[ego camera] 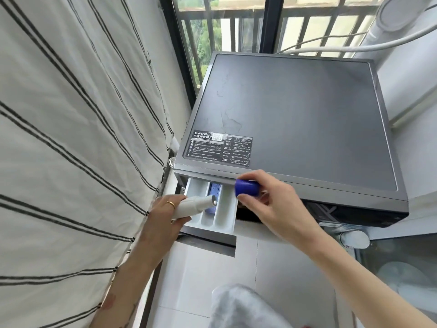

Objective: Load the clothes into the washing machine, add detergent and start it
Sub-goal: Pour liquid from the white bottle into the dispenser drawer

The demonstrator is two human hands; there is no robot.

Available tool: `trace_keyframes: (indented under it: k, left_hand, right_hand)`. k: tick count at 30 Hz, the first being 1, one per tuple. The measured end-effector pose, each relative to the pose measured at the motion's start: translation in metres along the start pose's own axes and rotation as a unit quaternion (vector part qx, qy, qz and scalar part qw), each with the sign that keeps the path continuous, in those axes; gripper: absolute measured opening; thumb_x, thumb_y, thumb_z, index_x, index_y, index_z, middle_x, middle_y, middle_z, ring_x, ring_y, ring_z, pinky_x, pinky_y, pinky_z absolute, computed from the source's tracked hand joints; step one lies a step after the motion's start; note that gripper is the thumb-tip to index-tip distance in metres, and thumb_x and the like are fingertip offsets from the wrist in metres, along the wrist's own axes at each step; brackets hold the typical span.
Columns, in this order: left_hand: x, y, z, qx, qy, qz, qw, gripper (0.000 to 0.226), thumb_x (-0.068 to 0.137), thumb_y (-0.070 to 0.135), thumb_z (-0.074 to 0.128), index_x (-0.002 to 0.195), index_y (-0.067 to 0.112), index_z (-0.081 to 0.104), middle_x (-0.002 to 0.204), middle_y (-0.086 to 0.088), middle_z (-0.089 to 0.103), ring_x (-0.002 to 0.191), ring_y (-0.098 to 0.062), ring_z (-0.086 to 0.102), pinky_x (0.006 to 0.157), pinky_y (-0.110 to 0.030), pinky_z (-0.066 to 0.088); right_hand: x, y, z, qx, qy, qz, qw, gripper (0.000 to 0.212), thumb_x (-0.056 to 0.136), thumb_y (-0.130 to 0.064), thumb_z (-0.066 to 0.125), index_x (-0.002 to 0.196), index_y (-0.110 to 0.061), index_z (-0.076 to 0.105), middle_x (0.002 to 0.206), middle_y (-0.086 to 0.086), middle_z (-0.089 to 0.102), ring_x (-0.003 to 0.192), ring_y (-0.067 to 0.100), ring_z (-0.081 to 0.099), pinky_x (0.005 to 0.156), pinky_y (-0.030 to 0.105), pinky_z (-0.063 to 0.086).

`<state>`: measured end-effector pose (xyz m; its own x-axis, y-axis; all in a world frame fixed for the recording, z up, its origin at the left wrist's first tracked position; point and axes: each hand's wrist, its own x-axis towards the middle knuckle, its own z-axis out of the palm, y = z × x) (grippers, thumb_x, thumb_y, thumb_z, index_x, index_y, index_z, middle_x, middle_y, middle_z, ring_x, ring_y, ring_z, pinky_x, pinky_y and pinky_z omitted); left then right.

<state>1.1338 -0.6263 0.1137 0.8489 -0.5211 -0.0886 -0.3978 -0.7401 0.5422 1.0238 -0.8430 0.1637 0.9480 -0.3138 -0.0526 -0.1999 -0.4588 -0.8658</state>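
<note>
The grey washing machine [295,114] stands by the window, its white detergent drawer [224,216] pulled out at the front left. My left hand [163,216] grips a white detergent bottle [194,205], tipped on its side with the open spout over the drawer's middle compartment. My right hand [272,207] pinches the bottle's blue cap [246,187] just above the drawer's right side. The machine's door and any clothes are hidden below its top.
A white curtain with black stripes [71,150] hangs close on the left. Behind the machine are a window with railing [236,27] and a white hose [354,46]. White pipe and wall flank the right. A glass-topped object [402,268] sits at lower right.
</note>
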Motion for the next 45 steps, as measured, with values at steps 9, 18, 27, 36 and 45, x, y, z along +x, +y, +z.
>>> trace_keyframes:
  k: [9, 18, 27, 36, 45]
  left_hand:
    - [0.028, -0.045, 0.014, 0.141, -0.019, 0.008, 0.990, 0.039, 0.072, 0.006, 0.074, 0.109, 0.013, 0.064, 0.107, -0.003, 0.067, 0.100, -0.029, 0.054, 0.089, -0.035, 0.039]
    - [0.036, -0.066, 0.029, 0.229, -0.054, 0.027, 0.972, 0.042, 0.074, 0.013, 0.072, 0.113, 0.016, 0.059, 0.112, -0.002, 0.066, 0.105, -0.029, 0.055, 0.093, -0.036, 0.038]
    - [0.037, -0.070, 0.029, 0.253, -0.067, 0.040, 0.964, 0.039, 0.074, 0.013, 0.071, 0.111, 0.015, 0.059, 0.110, -0.002, 0.066, 0.104, -0.028, 0.055, 0.094, -0.035, 0.037]
    - [0.040, -0.069, 0.031, 0.274, -0.089, 0.048, 0.957, 0.036, 0.077, 0.015, 0.067, 0.112, 0.016, 0.058, 0.108, -0.002, 0.065, 0.105, -0.028, 0.054, 0.093, -0.034, 0.037]
    - [0.041, -0.066, 0.031, 0.299, -0.100, 0.053, 0.948, 0.034, 0.080, 0.019, 0.064, 0.114, 0.017, 0.055, 0.108, 0.000, 0.063, 0.105, -0.025, 0.053, 0.093, -0.033, 0.037]
  right_hand:
    - [-0.034, 0.061, -0.004, 0.399, 0.036, 0.147, 0.904, 0.037, 0.063, -0.030, 0.079, 0.095, -0.022, 0.061, 0.103, 0.006, 0.074, 0.100, 0.022, 0.068, 0.087, 0.024, 0.054]
    - [-0.051, 0.071, 0.004, 0.381, 0.024, 0.138, 0.914, 0.035, 0.080, -0.030, 0.064, 0.114, -0.024, 0.060, 0.118, 0.003, 0.069, 0.116, 0.017, 0.061, 0.100, 0.023, 0.047]
    - [-0.056, 0.071, 0.006, 0.382, 0.032, 0.138, 0.913, 0.039, 0.081, -0.028, 0.062, 0.119, -0.017, 0.057, 0.120, 0.003, 0.068, 0.117, 0.016, 0.061, 0.103, 0.023, 0.044]
    - [-0.058, 0.070, 0.011, 0.381, 0.037, 0.146, 0.912, 0.039, 0.079, -0.029, 0.064, 0.117, -0.020, 0.059, 0.120, 0.003, 0.069, 0.116, 0.016, 0.061, 0.101, 0.028, 0.045]
    - [-0.059, 0.071, 0.011, 0.372, 0.037, 0.149, 0.916, 0.039, 0.079, -0.029, 0.065, 0.117, -0.021, 0.059, 0.119, 0.003, 0.069, 0.114, 0.016, 0.062, 0.099, 0.028, 0.047]
